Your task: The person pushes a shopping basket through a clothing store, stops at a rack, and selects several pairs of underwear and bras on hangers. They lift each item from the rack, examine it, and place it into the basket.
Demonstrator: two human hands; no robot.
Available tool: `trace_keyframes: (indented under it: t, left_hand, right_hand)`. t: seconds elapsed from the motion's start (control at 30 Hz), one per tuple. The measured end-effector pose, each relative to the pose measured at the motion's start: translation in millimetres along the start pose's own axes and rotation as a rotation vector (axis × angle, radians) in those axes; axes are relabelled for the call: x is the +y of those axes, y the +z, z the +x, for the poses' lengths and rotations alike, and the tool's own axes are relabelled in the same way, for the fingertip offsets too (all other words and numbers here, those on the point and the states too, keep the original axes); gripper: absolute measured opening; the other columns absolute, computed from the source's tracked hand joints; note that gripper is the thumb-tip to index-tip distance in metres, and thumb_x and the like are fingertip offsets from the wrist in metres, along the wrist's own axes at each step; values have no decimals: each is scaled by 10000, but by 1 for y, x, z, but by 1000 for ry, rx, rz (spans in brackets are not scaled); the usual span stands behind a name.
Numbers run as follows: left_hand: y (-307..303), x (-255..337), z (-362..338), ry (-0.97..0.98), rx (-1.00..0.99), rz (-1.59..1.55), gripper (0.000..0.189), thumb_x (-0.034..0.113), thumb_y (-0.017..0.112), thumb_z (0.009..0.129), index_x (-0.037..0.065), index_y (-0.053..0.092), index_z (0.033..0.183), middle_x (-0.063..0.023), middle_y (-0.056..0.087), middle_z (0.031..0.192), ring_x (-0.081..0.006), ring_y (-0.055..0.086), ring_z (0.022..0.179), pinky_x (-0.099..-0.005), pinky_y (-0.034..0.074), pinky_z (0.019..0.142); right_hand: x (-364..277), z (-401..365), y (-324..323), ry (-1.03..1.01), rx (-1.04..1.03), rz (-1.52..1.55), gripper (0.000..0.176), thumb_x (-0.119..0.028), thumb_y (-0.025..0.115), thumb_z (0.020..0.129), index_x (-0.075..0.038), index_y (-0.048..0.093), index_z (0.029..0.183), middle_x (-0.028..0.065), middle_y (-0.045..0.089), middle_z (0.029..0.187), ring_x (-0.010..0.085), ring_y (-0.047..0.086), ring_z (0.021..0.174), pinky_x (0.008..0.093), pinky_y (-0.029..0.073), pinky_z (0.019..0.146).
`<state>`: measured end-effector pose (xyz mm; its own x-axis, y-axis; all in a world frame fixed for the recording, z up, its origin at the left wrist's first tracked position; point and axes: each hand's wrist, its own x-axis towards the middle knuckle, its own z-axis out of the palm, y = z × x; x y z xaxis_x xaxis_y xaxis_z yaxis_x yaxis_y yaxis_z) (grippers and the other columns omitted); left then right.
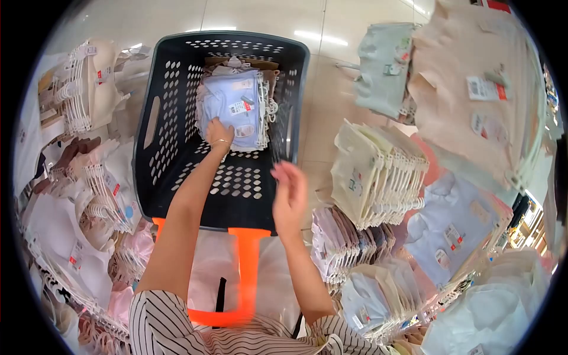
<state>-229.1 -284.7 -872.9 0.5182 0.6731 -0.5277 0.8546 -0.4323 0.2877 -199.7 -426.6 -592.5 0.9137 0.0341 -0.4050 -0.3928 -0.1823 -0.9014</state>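
Note:
Inside a black perforated basket (236, 204) lies a stack of folded garments on white hangers, with a light blue garment (228, 94) on top bearing red and white tags. My left hand (219, 131) rests at the lower left corner of that garment, fingers partly hidden against the fabric; whether it grips the cloth is unclear. My right hand (288, 192) is raised by the basket's right rim, slightly blurred, fingers apart and holding nothing. An orange handle (247, 272) extends from the basket toward my body, between my forearms.
Racks of hangered garments line both sides: white ones (62, 236) at left, cream ones (355, 171) and a blue one (452, 225) at right. Large beige garments (467, 71) hang at upper right. Tiled floor (322, 83) shows beyond the basket.

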Motion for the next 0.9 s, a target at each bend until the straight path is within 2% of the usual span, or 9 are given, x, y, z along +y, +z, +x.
trace_keyframes:
  t: [0.17,0.2,0.3,0.37,0.43,0.6,0.7,0.77,0.9]
  left_hand:
    - [9,-49,31,-112,-254,9,781,387,667,674,68,292,1280,-178,410,1245,-365,409,1130,-467,339,917]
    - [17,-64,36,-98,-315,-74,849,400,674,670,54,236,1310,-183,380,1286,-362,382,1169,-473,330,932]
    - [38,-90,41,-83,-421,-336,852,338,676,701,-2,186,1311,-237,482,1163,-359,495,1055,-368,404,880]
    - [39,-96,38,-61,-460,-266,598,309,655,730,-35,405,1150,-215,603,898,-334,595,829,-363,463,736]
    - [42,-103,37,27,-431,-261,407,292,629,766,15,513,1041,-175,620,843,-294,602,789,-347,466,713]
    - [32,-107,22,223,-604,-167,140,134,569,799,20,523,865,-171,599,763,-299,591,720,-371,451,639]
    - [14,-100,13,252,-747,-232,142,127,563,811,9,485,801,-124,528,622,-229,493,551,-347,404,538]
    - [6,-96,13,211,-984,-442,170,112,539,847,33,455,721,10,422,565,-77,358,498,-260,312,439]
    - [-23,-73,0,135,-1249,-471,170,145,545,853,47,473,735,18,460,580,-68,391,484,-226,333,428]
  right_hand:
    - [147,85,93,511,119,-34,398,-53,487,795,80,392,1157,220,486,1103,286,495,1029,347,385,891]
    - [181,99,101,430,103,-441,520,-100,535,760,100,340,1199,262,428,1189,340,423,1131,378,319,968]
    - [238,117,109,421,63,-786,681,-149,593,717,107,265,1257,286,324,1292,365,300,1234,379,221,1039]
    - [248,125,98,479,44,-805,775,-158,629,688,100,216,1291,274,242,1355,356,231,1275,358,167,1066]
    - [296,130,75,467,-74,-685,816,-156,647,674,52,200,1324,253,352,1295,361,332,1219,377,258,1024]
    - [290,116,62,665,-34,-293,646,-199,658,705,-45,368,1261,190,523,1054,288,503,983,374,391,863]
    - [290,119,72,700,-143,-548,371,-159,619,765,-21,510,1091,90,549,956,164,535,799,274,435,725]
    - [291,125,76,746,-238,-633,332,-301,618,739,-86,566,987,142,450,1126,307,408,1039,373,334,905]
    - [294,119,90,598,-77,-861,288,-294,537,785,-105,542,1004,182,239,1306,425,191,1173,458,292,934]
